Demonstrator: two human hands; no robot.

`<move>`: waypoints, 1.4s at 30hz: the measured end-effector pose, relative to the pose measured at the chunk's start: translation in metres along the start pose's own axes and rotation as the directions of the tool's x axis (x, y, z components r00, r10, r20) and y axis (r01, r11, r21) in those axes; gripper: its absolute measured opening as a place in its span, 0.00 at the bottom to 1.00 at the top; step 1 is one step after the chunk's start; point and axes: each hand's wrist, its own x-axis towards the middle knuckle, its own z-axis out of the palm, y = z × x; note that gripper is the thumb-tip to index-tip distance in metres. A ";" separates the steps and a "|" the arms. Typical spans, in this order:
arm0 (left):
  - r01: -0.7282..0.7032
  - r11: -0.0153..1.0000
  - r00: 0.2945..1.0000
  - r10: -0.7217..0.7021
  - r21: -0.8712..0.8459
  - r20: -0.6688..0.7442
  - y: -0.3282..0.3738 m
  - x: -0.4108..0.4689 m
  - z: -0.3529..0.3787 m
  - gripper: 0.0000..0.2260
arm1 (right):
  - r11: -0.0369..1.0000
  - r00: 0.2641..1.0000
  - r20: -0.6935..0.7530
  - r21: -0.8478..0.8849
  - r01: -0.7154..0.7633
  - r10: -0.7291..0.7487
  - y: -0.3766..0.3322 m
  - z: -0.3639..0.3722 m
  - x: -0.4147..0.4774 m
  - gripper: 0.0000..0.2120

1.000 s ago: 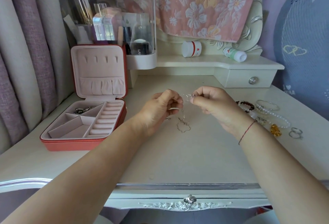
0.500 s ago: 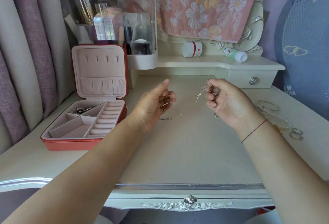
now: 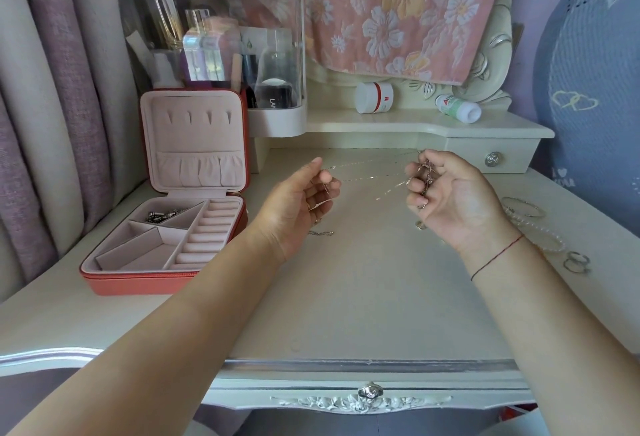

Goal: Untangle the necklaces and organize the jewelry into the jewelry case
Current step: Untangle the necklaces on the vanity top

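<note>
Cream-painted dressing table (image 3: 363, 297) fills the view, with one raised shelf at the back and two silver drawer knobs, one under the shelf (image 3: 492, 159) and one at the front edge (image 3: 370, 391). Mauve curtains (image 3: 52, 124) hang at the left, and one pink floral cloth (image 3: 398, 9) is draped over the mirror frame. One clear-lidded cosmetics organiser (image 3: 221, 47) stands at back left.

In front of it sits the one jewelry case (image 3: 194, 144), red outside and pink inside. Its lid is upright with four hook tabs, and its base lies flat on the table. A small heap of metal pieces (image 3: 162, 215) lies in the back-left compartment.

Both hands are raised over the middle of the table, well apart. The left hand (image 3: 298, 207) pinches a fine chain between thumb and curled fingers. The right hand (image 3: 453, 196) clutches a tangled bunch of necklaces (image 3: 426, 176). At least two thin strands (image 3: 367, 177) stretch between them.

Two containers rest on the shelf: a white jar (image 3: 375, 98) and a bottle (image 3: 459, 109) on its side. Right of the right wrist lie one bangle (image 3: 523, 207), one beaded bracelet (image 3: 540, 234) and two rings (image 3: 576, 262). One short chain piece (image 3: 322, 233) lies under the left hand.
</note>
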 end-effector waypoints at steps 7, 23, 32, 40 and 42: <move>0.005 0.999 1.000 -0.005 -0.034 -0.005 0.002 -0.001 0.001 0.15 | 1.000 0.998 0.062 0.021 -0.017 0.016 0.001 -0.001 0.001 0.05; -0.019 0.953 0.996 -0.008 -0.302 -0.090 0.005 0.001 -0.009 0.15 | 0.991 0.994 0.097 -0.119 0.066 -0.055 0.001 -0.006 0.001 0.08; -0.019 0.967 1.000 0.014 -0.253 -0.024 0.006 0.001 -0.009 0.13 | 0.873 0.954 -0.014 -0.408 0.268 -0.300 0.007 -0.005 0.001 0.05; -0.031 0.976 1.000 0.031 -0.214 -0.003 0.004 0.004 -0.011 0.14 | 0.905 0.971 -0.023 -0.367 0.212 -0.237 0.006 -0.006 0.002 0.05; -0.036 0.974 0.999 0.036 -0.222 -0.007 0.004 0.004 -0.012 0.14 | 0.902 0.969 -0.024 -0.373 0.218 -0.244 0.006 -0.007 0.003 0.04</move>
